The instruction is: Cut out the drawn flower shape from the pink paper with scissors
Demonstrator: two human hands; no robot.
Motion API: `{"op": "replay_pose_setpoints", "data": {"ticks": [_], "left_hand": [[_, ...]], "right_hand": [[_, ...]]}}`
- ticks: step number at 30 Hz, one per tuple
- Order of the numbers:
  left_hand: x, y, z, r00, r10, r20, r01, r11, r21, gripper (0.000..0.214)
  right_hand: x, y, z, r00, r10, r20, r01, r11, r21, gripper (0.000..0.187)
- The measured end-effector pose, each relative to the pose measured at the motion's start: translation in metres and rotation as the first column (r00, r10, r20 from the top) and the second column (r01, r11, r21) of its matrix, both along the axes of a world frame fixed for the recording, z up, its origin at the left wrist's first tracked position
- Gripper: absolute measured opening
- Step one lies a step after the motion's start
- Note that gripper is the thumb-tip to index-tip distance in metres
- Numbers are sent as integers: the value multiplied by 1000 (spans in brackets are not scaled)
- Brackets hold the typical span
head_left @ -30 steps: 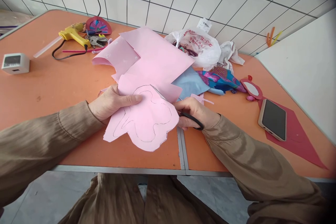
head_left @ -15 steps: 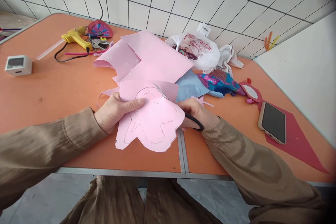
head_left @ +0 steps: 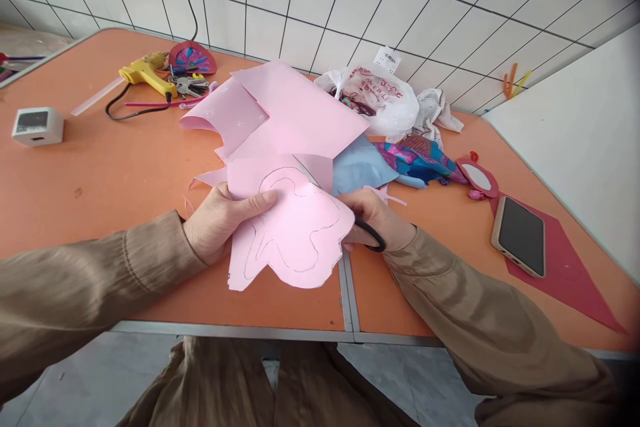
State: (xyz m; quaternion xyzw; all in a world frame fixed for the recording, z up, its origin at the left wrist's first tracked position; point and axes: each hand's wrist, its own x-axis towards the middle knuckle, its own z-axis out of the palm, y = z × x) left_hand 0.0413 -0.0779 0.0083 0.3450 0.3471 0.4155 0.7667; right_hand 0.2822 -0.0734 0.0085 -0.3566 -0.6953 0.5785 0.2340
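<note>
A pink sheet (head_left: 295,227) with a wavy outline drawn on it is held above the table's front part. My left hand (head_left: 217,220) pinches its left side, thumb on top and fingers underneath. In my right hand (head_left: 377,217) is a pair of scissors (head_left: 371,235) with black handles. One blade shows along the sheet's upper right edge; the sheet hides the rest. The sheet's right and lower edges are cut along a curve near the outline. Behind it lie larger pink sheets (head_left: 305,107), overlapping and partly curled.
On the orange table (head_left: 125,173) stand a white cube (head_left: 39,127) and a yellow glue gun (head_left: 149,75) beside keys (head_left: 190,85). A plastic bag (head_left: 385,97), blue material (head_left: 363,163) and a patterned piece (head_left: 420,157) lie behind. A phone (head_left: 520,235) rests on red sheet (head_left: 567,263) at right.
The pink sheet has turned slightly, its lower left corner shifting right and down. My left hand has moved a little to the right with it. My right hand stays nearly in place.
</note>
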Motion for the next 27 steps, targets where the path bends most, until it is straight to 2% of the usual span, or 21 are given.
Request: {"op": "replay_pose_setpoints", "data": {"ticks": [13,27], "left_hand": [[1,-2,-3,998,-29,59,31,999,-25,28],[2,-3,-4,996,-39,78,39,999,-2,26]], "right_hand": [[2,1,-5,1000,-15,-5,15,1000,15,46],[4,0,-7,999,-34,42,33,999,9,46]]}}
